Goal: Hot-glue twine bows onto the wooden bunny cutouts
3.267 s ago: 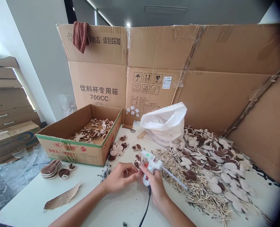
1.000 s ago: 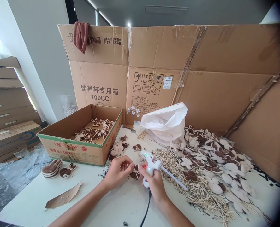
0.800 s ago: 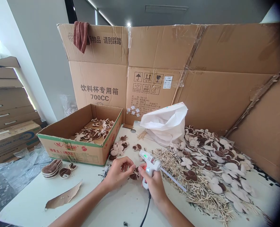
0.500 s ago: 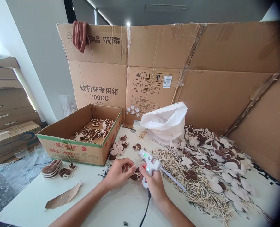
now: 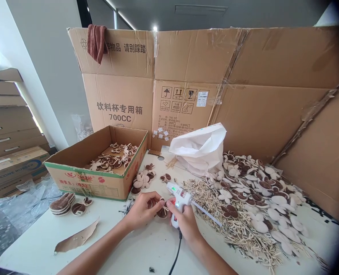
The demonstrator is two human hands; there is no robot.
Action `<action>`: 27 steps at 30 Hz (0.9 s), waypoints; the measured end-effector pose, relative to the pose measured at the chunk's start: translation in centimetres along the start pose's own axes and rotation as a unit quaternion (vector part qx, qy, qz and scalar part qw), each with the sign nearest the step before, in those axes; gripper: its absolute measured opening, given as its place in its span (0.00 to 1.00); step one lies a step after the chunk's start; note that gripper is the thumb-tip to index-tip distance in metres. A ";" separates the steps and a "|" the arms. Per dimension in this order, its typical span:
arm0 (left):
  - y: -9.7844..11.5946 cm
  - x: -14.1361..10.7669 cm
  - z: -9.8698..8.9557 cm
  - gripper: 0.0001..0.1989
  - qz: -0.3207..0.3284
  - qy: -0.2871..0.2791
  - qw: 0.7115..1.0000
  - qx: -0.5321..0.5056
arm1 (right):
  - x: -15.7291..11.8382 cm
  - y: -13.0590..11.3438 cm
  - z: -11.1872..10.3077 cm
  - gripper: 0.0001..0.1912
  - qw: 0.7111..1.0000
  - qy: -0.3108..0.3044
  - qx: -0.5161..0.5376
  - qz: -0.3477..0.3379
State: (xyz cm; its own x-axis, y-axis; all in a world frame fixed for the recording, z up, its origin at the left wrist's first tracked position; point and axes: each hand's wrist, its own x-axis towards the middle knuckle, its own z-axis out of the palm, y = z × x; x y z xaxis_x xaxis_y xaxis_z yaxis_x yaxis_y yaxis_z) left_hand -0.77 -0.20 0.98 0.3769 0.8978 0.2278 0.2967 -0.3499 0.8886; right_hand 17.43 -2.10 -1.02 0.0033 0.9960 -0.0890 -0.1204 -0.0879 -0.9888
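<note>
My left hand [image 5: 146,208] pinches a small brown flower-shaped felt piece [image 5: 161,212] with a cream cord tied over it. Wrapped in my right hand [image 5: 185,221] is a white glue gun [image 5: 179,198] with a green light, its glue stick [image 5: 208,214] jutting out toward the right. The right thumb and forefinger also reach to the edge of the flower piece. From the gun's grip a black cord [image 5: 175,254] runs down to the near edge. Just beyond my hands lies another brown flower piece [image 5: 166,177].
At the left an open cardboard box [image 5: 86,181] holds several finished-looking pieces. A heap of short cream cords [image 5: 238,229] and a pile of brown and cream felt shapes [image 5: 261,187] cover the right side. A white bag [image 5: 200,149] stands behind, before a cardboard wall [image 5: 186,57].
The flower piece has turned and risen slightly between my fingers, showing more brown. My right hand and the glue gun have shifted a little to the left.
</note>
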 end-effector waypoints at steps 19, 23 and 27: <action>0.1 -0.1 0.4 0.19 -0.011 -0.023 0.986 -0.167 | 0.1 0.3 0.1 0.18 1.000 -0.012 -0.001 -0.022; 0.2 -0.1 0.4 0.19 0.002 -0.027 0.987 -0.159 | 0.3 0.5 0.1 0.18 1.000 -0.017 -0.006 -0.020; 0.1 0.0 0.3 0.20 -0.004 -0.020 0.988 -0.152 | 0.3 0.4 0.0 0.20 1.000 -0.013 -0.003 -0.026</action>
State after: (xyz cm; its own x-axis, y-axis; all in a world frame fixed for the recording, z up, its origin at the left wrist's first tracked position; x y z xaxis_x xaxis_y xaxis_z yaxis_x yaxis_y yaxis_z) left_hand -0.44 -0.31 0.97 0.4113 0.8871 0.2095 0.0241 -0.2404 0.9704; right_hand 17.37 -1.86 -1.41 -0.0168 0.9993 -0.0342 -0.1148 -0.0359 -0.9927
